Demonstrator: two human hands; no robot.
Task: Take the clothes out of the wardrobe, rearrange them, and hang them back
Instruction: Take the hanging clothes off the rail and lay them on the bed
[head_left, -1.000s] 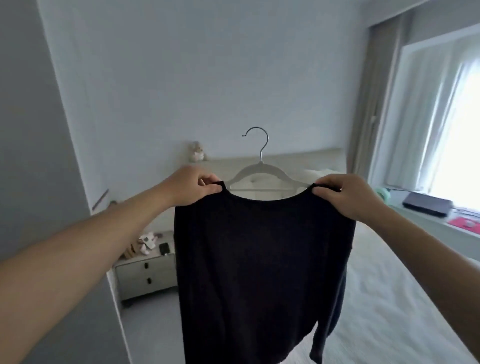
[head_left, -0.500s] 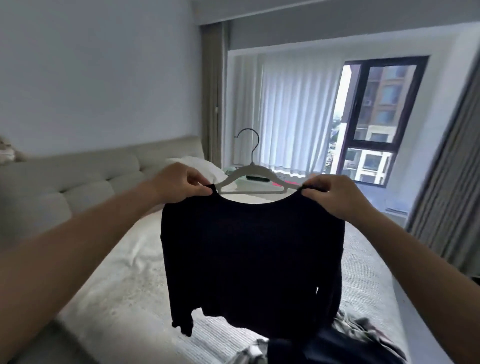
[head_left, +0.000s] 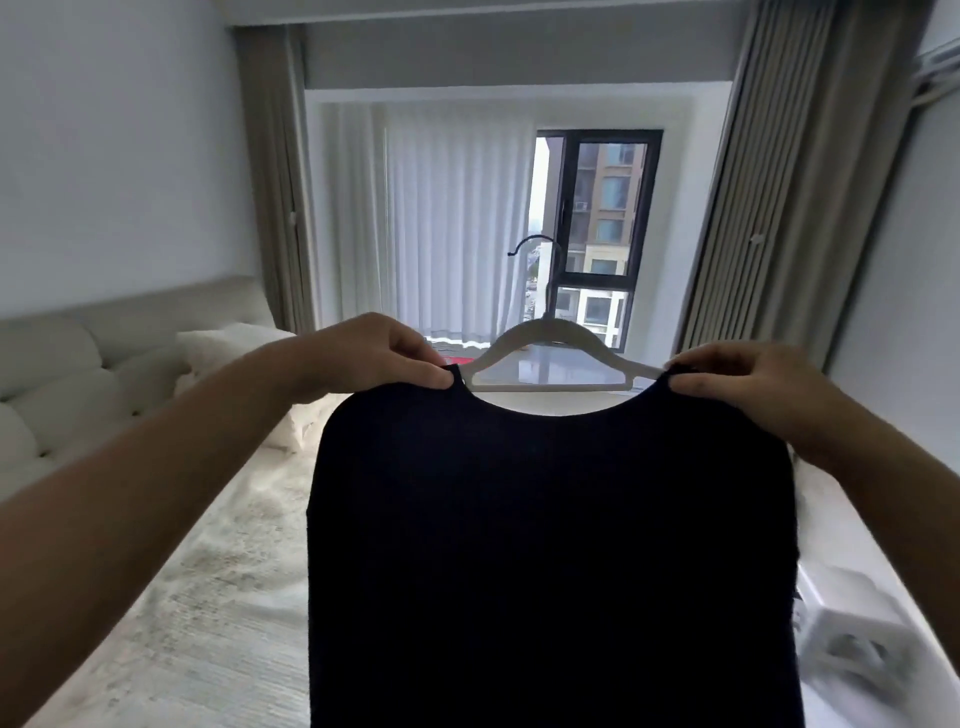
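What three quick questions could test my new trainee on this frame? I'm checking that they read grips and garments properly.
1. True or false: the black top is off the white hanger.
2. Which hands pinch the top's shoulders? A) left hand only B) right hand only C) both
3. Fill in: the hanger's hook shows against the ____.

Key: 1 false; 2 C; 3 window

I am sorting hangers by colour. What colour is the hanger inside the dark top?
The plastic hanger is white with a dark metal hook, shown in the head view.
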